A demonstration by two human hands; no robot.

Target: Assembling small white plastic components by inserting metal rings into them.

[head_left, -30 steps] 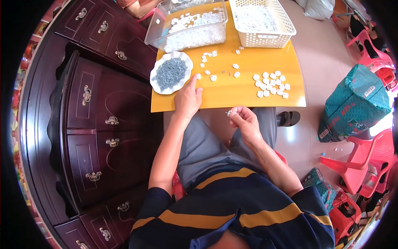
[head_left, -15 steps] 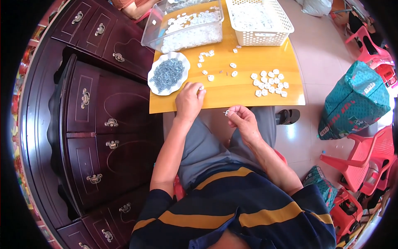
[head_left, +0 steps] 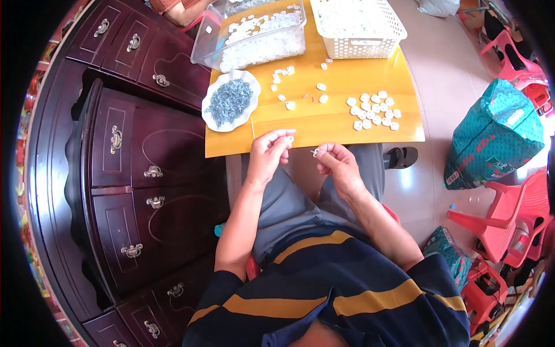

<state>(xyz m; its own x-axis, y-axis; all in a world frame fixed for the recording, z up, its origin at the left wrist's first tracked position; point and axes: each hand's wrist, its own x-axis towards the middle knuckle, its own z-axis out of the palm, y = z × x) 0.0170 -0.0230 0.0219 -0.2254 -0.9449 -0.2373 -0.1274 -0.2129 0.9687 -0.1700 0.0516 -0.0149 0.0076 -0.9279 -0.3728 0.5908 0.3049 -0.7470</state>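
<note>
My left hand (head_left: 269, 157) is over the table's near edge, its thumb and fingers pinching a small white plastic piece (head_left: 291, 139). Just to the right and a little lower, my right hand (head_left: 340, 169) grips a small white hook-shaped piece (head_left: 315, 152) between thumb and fingertips. A narrow gap separates the two hands. Beyond the left one stands a white scalloped dish (head_left: 228, 128) with a heap of thin grey-blue metal pins (head_left: 230, 101). A few loose white pieces (head_left: 290, 105) lie ahead of my hands. Farther right, a cluster of white pieces (head_left: 370, 115) rests on the wood.
On the yellow wooden table (head_left: 329, 130), a clear plastic bin (head_left: 199, 49) and a cream perforated basket (head_left: 361, 48) hold many white pieces. Dark drawers (head_left: 165, 133) line the left. A teal bag (head_left: 491, 141) and red chairs (head_left: 491, 222) stand right. Another person's arm (head_left: 188, 14) shows far left.
My left hand has come back toward me and to the right from the table, turning so its fingers show. My right hand stays nearly in place, still gripping its piece. The view has shifted slightly.
</note>
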